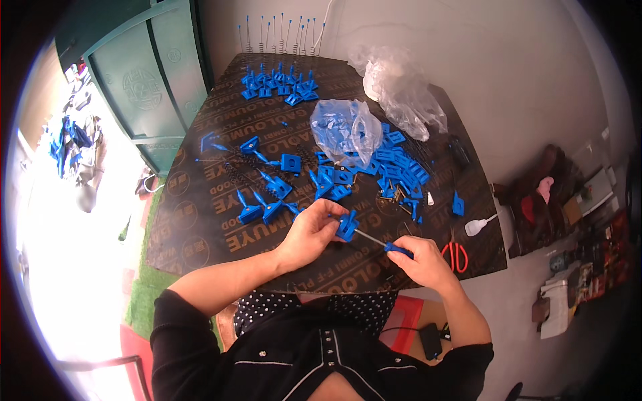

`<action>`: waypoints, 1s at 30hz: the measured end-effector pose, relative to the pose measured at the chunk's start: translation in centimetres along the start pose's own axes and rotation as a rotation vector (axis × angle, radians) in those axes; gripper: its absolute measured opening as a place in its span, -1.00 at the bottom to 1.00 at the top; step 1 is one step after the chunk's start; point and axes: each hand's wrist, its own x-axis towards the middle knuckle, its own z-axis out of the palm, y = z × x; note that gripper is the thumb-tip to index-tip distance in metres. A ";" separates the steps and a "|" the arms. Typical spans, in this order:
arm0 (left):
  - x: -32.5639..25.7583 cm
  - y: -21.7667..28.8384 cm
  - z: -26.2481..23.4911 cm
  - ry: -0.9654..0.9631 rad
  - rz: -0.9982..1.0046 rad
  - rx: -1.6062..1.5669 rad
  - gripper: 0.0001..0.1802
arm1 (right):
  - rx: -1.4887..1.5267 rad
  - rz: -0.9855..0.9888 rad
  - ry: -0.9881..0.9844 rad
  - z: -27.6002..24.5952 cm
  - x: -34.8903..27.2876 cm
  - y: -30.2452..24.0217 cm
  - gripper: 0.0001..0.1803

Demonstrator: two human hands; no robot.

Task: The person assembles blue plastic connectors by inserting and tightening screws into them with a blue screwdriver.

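Observation:
Near the front edge of the dark table, my left hand (309, 234) is closed on a small blue plastic part (347, 227). My right hand (425, 262) grips the blue handle of a screwdriver (369, 236). Its metal shaft points left, with the tip against or inside the blue part; the exact contact is too small to make out. Just beyond my left hand lie several blue assemblies (250, 212) with pointed stems. A pile of blue pieces (401, 167) is farther right, with small screws (399, 195) beside it.
Orange-handled scissors (456, 256) lie beside my right hand. A clear bag of blue pieces (344, 134) sits mid-table, with crumpled plastic bags (404, 93) behind. Blue pieces with upright stems (279, 85) stand at the back, near springs on rods (281, 47). A white bottle (476, 227) is at right.

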 end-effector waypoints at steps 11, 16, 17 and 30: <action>0.0 0.1 -0.1 -0.039 -0.042 -0.002 -0.87 | 0.018 -0.035 -0.025 -0.6 -0.6 0.6 -0.80; 0.1 0.5 -0.4 -0.094 -0.091 -0.006 -0.88 | 0.037 -0.031 -0.063 -1.0 -0.6 0.7 -0.80; 0.1 0.5 -0.5 -0.123 -0.090 -0.046 -0.89 | 0.040 -0.030 -0.062 -1.1 -0.6 0.8 -0.80; -0.2 -0.2 -0.5 -0.137 -0.031 -0.045 -0.87 | 0.055 -0.044 -0.043 -0.8 -1.0 1.5 -0.80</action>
